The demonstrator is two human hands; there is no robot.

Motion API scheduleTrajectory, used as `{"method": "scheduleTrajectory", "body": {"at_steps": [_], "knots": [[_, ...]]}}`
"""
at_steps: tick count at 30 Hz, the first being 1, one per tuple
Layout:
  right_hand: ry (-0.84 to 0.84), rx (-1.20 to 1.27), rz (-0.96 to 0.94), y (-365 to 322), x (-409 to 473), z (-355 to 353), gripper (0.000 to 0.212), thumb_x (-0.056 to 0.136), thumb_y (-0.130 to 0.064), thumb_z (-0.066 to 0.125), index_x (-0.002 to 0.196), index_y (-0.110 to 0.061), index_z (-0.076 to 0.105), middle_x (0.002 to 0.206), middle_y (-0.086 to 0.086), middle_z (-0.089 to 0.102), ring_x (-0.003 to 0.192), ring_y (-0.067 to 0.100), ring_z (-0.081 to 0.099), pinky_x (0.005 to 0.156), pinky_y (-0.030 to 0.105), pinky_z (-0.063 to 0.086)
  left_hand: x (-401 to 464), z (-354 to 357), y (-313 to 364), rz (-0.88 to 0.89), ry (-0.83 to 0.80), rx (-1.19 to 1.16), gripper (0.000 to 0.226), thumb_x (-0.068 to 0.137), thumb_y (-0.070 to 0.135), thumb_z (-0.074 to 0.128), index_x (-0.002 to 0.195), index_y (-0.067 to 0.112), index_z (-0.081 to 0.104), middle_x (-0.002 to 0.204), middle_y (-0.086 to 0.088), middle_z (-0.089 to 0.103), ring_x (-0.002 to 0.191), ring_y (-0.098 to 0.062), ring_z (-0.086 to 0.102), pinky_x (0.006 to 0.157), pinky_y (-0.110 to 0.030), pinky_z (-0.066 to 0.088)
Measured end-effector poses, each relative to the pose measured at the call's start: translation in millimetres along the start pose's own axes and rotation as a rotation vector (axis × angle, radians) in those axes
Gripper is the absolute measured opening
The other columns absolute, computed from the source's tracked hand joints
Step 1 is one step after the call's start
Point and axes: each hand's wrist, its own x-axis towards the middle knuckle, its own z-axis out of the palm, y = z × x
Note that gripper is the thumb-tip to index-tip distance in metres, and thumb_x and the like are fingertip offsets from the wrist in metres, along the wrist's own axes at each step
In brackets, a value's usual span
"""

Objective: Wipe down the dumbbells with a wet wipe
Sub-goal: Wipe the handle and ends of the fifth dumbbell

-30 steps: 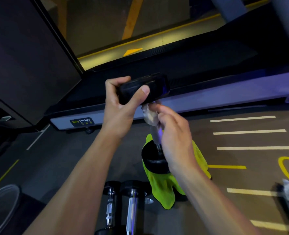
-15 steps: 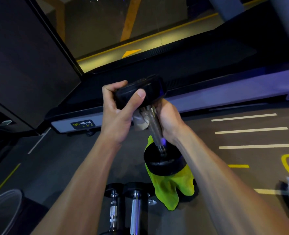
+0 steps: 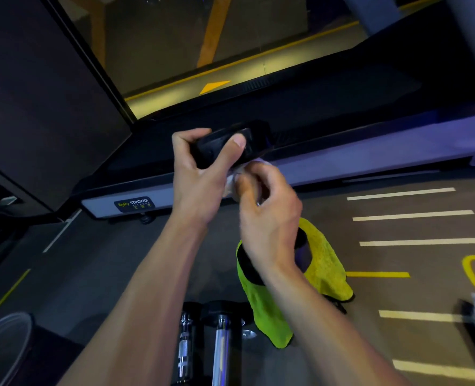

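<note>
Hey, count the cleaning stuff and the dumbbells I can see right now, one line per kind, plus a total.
Dumbbells: 3, one held upright, two lying on the floor
Wet wipe: 1
Green cloth: 1
Total: 5

The held dumbbell [image 3: 230, 146] stands above a cloth [image 3: 322, 263] on the floor [image 3: 105, 268]. Two dumbbells [image 3: 203, 344] lie near-left of it; a treadmill [image 3: 342, 162] lies beyond, perhaps a bin [image 3: 2, 344] near-left.

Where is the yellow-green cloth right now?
In the head view, the yellow-green cloth lies on the floor right of centre, behind the right hand and the held dumbbell's lower head, just right of two chrome-handled dumbbells.
</note>
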Motion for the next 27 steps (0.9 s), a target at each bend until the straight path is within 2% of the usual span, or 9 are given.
{"method": "scheduleTrajectory", "body": {"at_steps": [2, 4, 9, 14, 17, 19, 21, 24, 27], "knots": [[-0.018, 0.024, 0.100, 0, 14, -1, 0.017, 0.091, -0.030, 0.073, 0.103, -0.020, 0.067, 0.094, -0.008, 0.076, 0.091, 0.010, 0.070, 0.085, 0.036, 0.055, -1, 1, 0, -0.007, -0.006, 0.001, 0.050, 0.084, 0.037, 0.082, 0.119, 0.020, 0.051, 0.104, 0.010, 0.059, 0.084, 0.013, 0.061, 0.077, -0.012, 0.050], [-0.090, 0.055, 0.151, 3, 25, -3, 0.023, 0.089, -0.033, 0.078, 0.103, -0.019, 0.066, 0.093, -0.008, 0.077, 0.090, 0.008, 0.072, 0.083, 0.033, 0.056, -1, 1, 2, -0.019, -0.010, -0.002, 0.051, 0.081, 0.040, 0.079, 0.119, 0.021, 0.051, 0.103, 0.011, 0.060, 0.084, 0.012, 0.061, 0.077, -0.012, 0.050], [-0.488, 0.313, 0.301, 13, 48, -10, 0.010, 0.101, -0.021, 0.065, 0.105, -0.013, 0.068, 0.083, -0.006, 0.075, 0.070, 0.001, 0.069, 0.065, 0.014, 0.051, 2, -1, 3, -0.044, -0.020, -0.010, 0.044, 0.079, 0.042, 0.078, 0.112, 0.028, 0.052, 0.100, 0.013, 0.061, 0.084, 0.011, 0.062, 0.078, -0.014, 0.051], [-0.706, 0.577, 0.453, 26, 59, -13, 0.019, 0.105, -0.024, 0.057, 0.098, -0.014, 0.072, 0.094, 0.008, 0.072, 0.086, 0.023, 0.063, 0.080, 0.033, 0.051, 1, -1, 3, -0.039, -0.028, -0.019, 0.042, 0.081, 0.038, 0.078, 0.112, 0.026, 0.051, 0.102, 0.011, 0.060, 0.084, 0.012, 0.062, 0.079, -0.014, 0.051], [-0.583, 0.188, 0.229, 26, 50, -4, 0.022, 0.104, -0.032, 0.053, 0.112, -0.013, 0.062, 0.095, 0.002, 0.073, 0.083, 0.013, 0.067, 0.079, 0.037, 0.053, 1, 4, 4, -0.038, -0.013, -0.020, 0.042, 0.092, 0.024, 0.080, 0.118, 0.016, 0.049, 0.100, 0.008, 0.059, 0.077, 0.014, 0.062, 0.073, -0.010, 0.050], [-0.376, -0.103, -0.022, 27, 28, 8, 0.028, 0.097, -0.033, 0.050, 0.117, -0.014, 0.052, 0.102, 0.009, 0.071, 0.090, 0.027, 0.068, 0.076, 0.045, 0.054, 1, 8, 5, -0.042, -0.017, -0.016, 0.040, 0.096, 0.014, 0.076, 0.122, 0.011, 0.046, 0.099, 0.006, 0.057, 0.073, 0.014, 0.064, 0.066, -0.008, 0.050], [-0.244, -0.185, -0.121, 26, 17, 12, 0.027, 0.096, -0.032, 0.052, 0.117, -0.015, 0.047, 0.102, 0.012, 0.068, 0.093, 0.040, 0.066, 0.071, 0.050, 0.053, -1, 11, 5, -0.033, -0.036, -0.010, 0.041, 0.096, 0.013, 0.074, 0.125, 0.009, 0.045, 0.100, 0.005, 0.057, 0.073, 0.014, 0.064, 0.065, -0.007, 0.050], [-0.376, -0.219, -0.064, 24, 37, 2, 0.039, 0.094, -0.047, 0.049, 0.110, -0.012, 0.055, 0.089, 0.014, 0.072, 0.082, 0.038, 0.067, 0.067, 0.044, 0.051, 1, 8, 6, -0.035, -0.034, 0.007, 0.045, 0.092, 0.020, 0.081, 0.122, 0.013, 0.048, 0.102, 0.006, 0.058, 0.077, 0.014, 0.062, 0.071, -0.010, 0.051], [-0.671, -0.061, 0.223, 17, 55, -14, 0.060, 0.101, -0.053, 0.035, 0.076, -0.006, 0.061, 0.066, 0.008, 0.068, 0.060, 0.021, 0.064, 0.060, 0.039, 0.050, 4, 3, 5, -0.055, -0.031, 0.000, 0.044, 0.091, 0.028, 0.082, 0.120, 0.018, 0.050, 0.102, 0.009, 0.059, 0.080, 0.014, 0.060, 0.075, -0.010, 0.050]]}}
